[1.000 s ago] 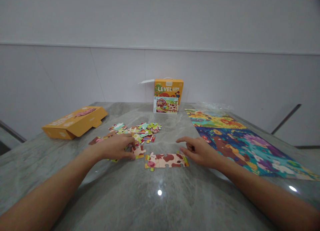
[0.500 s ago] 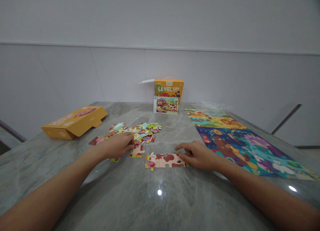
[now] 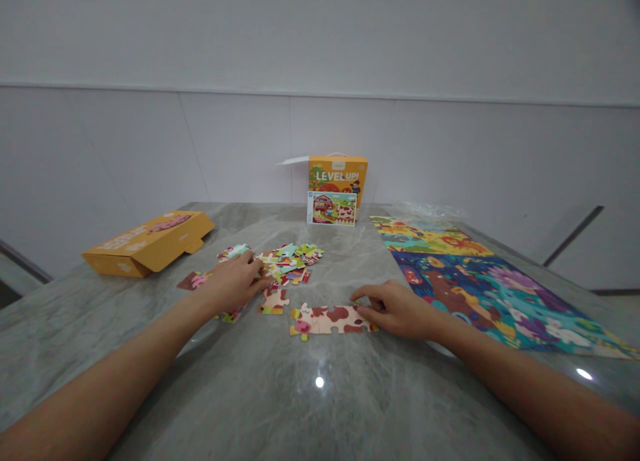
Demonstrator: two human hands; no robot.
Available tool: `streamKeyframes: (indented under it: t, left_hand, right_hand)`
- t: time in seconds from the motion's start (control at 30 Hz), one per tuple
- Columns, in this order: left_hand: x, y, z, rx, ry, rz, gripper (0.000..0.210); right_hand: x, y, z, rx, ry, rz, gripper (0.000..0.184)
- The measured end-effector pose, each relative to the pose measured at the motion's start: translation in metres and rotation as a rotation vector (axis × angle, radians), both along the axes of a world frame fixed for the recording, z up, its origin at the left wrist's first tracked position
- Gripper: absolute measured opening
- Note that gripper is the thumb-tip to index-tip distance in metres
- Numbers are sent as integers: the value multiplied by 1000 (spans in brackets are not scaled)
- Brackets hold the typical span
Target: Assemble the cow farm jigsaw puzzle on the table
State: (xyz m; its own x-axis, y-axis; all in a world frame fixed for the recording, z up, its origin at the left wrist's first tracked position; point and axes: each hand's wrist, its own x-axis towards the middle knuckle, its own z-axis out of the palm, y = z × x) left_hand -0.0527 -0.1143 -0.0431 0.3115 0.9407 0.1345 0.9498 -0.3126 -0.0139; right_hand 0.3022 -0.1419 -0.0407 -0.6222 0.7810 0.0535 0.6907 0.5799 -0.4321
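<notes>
My left hand (image 3: 235, 280) is over the near left side of a heap of loose jigsaw puzzle pieces (image 3: 287, 264). Its fingers are apart, with the tips among the pieces and nothing visibly held. Just below it lies a loose puzzle piece (image 3: 274, 302) in pink, brown and yellow. A short strip of joined puzzle pieces (image 3: 325, 320), showing a spotted cow with its head at the left, lies flat on the table. At the strip's right end, my right hand (image 3: 395, 308) has its thumb and bent index finger around a piece, partly hidden by the hand.
On the grey marbled table (image 3: 320, 414), a yellow box (image 3: 150, 241) lies at left. A "LEVEL UP!" box (image 3: 337, 174) stands at the back, a farm picture card (image 3: 332, 208) leaning before it. Assembled colourful puzzles (image 3: 480, 281) cover the right side, clear plastic (image 3: 430, 210) behind.
My left hand has shifted slightly up and away over the heap, its fingers now more spread. My right hand and the cow strip look unmoved.
</notes>
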Motion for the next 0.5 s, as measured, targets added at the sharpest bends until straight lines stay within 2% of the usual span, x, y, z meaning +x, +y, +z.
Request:
streamKeyframes:
  t: [0.13, 0.37, 0.5]
  left_hand:
    - [-4, 5, -4, 49, -16, -16, 54]
    - [10, 10, -9, 118, -95, 41, 58]
    - [18, 16, -17, 160, -170, -31, 60]
  right_hand:
    - [0, 1, 0, 2, -8, 1, 29]
    - [0, 1, -2, 0, 41, -29, 28]
    - [-10, 22, -5, 119, 87, -79, 26]
